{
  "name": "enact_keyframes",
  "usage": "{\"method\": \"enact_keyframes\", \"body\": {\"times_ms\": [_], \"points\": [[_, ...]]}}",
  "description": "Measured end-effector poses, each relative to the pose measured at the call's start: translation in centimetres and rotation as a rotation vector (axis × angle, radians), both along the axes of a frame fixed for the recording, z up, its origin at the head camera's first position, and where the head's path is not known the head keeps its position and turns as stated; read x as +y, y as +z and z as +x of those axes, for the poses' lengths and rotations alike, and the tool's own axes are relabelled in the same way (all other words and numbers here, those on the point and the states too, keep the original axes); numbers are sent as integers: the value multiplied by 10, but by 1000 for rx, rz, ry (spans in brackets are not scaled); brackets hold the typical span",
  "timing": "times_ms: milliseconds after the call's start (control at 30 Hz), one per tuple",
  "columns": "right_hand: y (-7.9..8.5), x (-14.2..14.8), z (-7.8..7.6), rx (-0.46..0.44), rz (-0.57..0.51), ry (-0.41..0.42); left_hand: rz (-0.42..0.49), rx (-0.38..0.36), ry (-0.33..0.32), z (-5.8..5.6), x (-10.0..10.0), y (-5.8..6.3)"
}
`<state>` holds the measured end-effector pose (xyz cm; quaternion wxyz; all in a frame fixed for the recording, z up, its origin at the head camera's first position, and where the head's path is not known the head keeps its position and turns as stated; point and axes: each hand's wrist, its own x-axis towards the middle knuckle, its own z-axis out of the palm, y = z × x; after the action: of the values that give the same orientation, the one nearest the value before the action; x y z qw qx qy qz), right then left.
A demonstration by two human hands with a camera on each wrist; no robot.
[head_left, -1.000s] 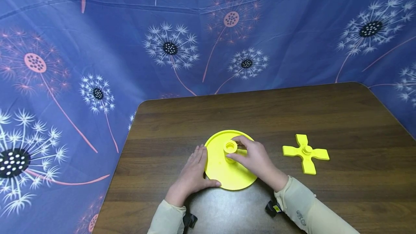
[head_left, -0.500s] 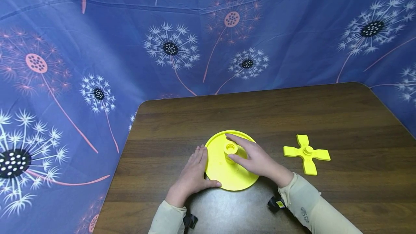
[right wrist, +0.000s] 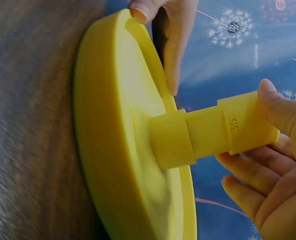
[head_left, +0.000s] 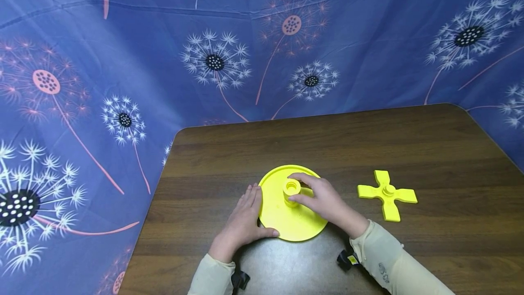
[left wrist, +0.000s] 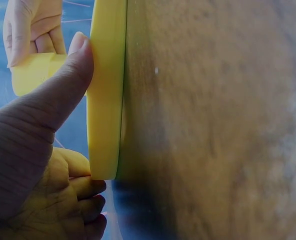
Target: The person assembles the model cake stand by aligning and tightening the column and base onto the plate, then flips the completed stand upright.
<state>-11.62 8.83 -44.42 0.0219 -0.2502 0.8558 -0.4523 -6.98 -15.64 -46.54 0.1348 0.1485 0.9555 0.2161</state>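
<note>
My left hand point(head_left: 244, 219) is spread, fingers pretty much straight along the side of the yellow disc point(head_left: 298, 226), thumb on the near edge. Right hand point(head_left: 323, 198) is pinching the top of the stepped post point(head_left: 291, 198) standing mid-disc, the bit marked 35. Disc's flat on the desk point(head_left: 229, 149), and a yellow four-armed cross point(head_left: 386, 199) lies off to the right.

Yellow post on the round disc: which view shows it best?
Right wrist: the yellow post shows side-on, its steps and "35" marking legible. Head shows its open top from above; left wrist, only part, beyond the left thumb.
</note>
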Motion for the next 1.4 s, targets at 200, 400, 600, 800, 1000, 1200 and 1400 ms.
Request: {"method": "enact_keyframes", "body": {"times_ms": [200,400,600,800,1000,1200,1400], "points": [[-4,-7,6,71,-2,-105,-3,-3,5,1,0,1],[-5,-12,8,112,25,-179,-3,0,5,1,1,0],[-4,-9,7,102,53,-116,-6,-3,7,2,1,0],[-2,1,2,44,50,65,-2,-5,2,2,1,1],[2,6,-2,5,13,168,-5,-5,5,1,1,-1],[1,3,-2,-39,16,59,-5,-9,13,1,1,-1],[-3,-4,3,39,6,-66,-6,-9,11,0,1,0]]}}
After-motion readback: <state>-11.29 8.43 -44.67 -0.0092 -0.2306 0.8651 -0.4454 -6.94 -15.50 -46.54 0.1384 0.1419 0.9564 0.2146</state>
